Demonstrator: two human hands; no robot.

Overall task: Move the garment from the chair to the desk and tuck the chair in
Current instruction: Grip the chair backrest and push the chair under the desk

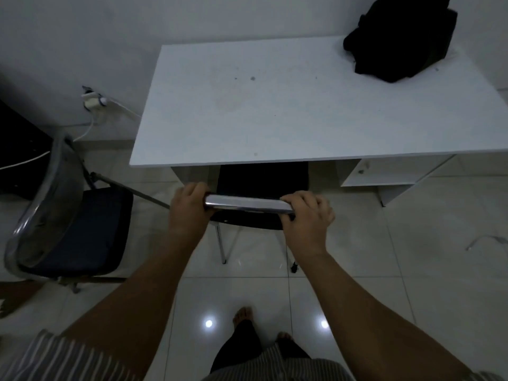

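A black garment [400, 42] lies bunched on the far right corner of the white desk [275, 111]. Directly below the desk's front edge stands a chair [247, 206] with a shiny metal backrest and a dark seat; most of the seat sits under the desk top. My left hand [189, 207] grips the left end of the backrest bar. My right hand [308, 215] grips its right end. The chair's front legs are hidden under the desk.
A second chair [71, 215] with a dark seat and metal back stands to the left on the tiled floor. A wall socket with plugs and white cables [93, 101] is left of the desk. A white drawer unit [384, 171] sits under the desk's right side. My bare feet show below.
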